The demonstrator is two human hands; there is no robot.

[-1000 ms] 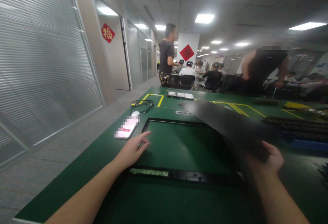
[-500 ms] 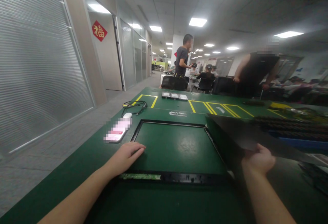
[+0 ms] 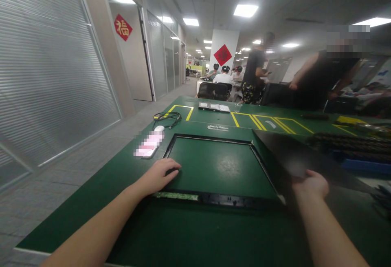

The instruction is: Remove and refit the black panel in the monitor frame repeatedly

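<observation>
Faces a green surface (image 3: 214, 234) marked with yellow tape (image 3: 256, 122) beyond the black frame (image 3: 226, 199), in an office with grey flooring (image 3: 70, 161) and a blind-covered glass partition (image 3: 55, 63), well to the left of the frame. Counts one frame, flat on the surface, with one green strip (image 3: 177, 196) along its near bar. Counts one dark panel (image 3: 287, 148), tilted, just right of the frame, and has the right hand (image 3: 313, 185) clamped on it. Rests the left hand (image 3: 161, 173) over the frame's left side, well apart from the right; cannot tell whether gripping. Finds one phone (image 3: 149, 144), one small white rounded object (image 3: 159, 129) and one black cable (image 3: 167, 117), all left of the frame. Past the frame, counts one black tray (image 3: 214, 107) with three pale pieces and one clear cup (image 3: 238, 107). Beyond the surface, counts two standing people (image 3: 252, 69) and two red diamond signs (image 3: 222, 55); cannot count the seated people (image 3: 226, 76) exactly.
</observation>
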